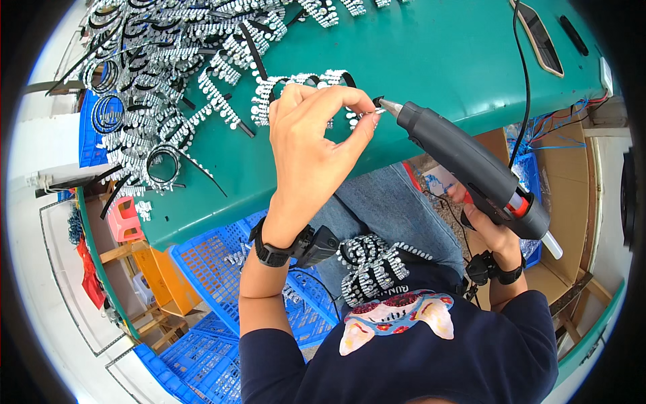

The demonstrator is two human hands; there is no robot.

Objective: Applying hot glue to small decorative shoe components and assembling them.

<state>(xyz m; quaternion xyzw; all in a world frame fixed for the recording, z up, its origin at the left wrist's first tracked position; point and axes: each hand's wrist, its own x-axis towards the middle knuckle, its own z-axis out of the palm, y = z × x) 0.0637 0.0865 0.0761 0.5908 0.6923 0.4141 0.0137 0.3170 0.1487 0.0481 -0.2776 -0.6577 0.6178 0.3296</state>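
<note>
My left hand (pixel 313 128) is raised over the table's near edge, thumb and forefinger pinched on a small, thin piece I cannot make out. Its end touches or nearly touches the metal nozzle of a black hot glue gun (pixel 464 155). My right hand (pixel 490 229) grips the glue gun by its handle, which is mostly hidden. A clear glue stick (pixel 552 245) sticks out of the gun's back. Just behind my left hand lie curled rhinestone strips (pixel 264 101) with black bands, partly covered by my fingers. More rhinestone strips (pixel 373 266) lie coiled on my lap.
A large heap of rhinestone strips (pixel 168 87) covers the left of the green table (pixel 431 54). A phone (pixel 540 40) lies far right, near the gun's black cord (pixel 525 87). Blue crates (pixel 215 259) stand below left, a cardboard box (pixel 562 195) at right.
</note>
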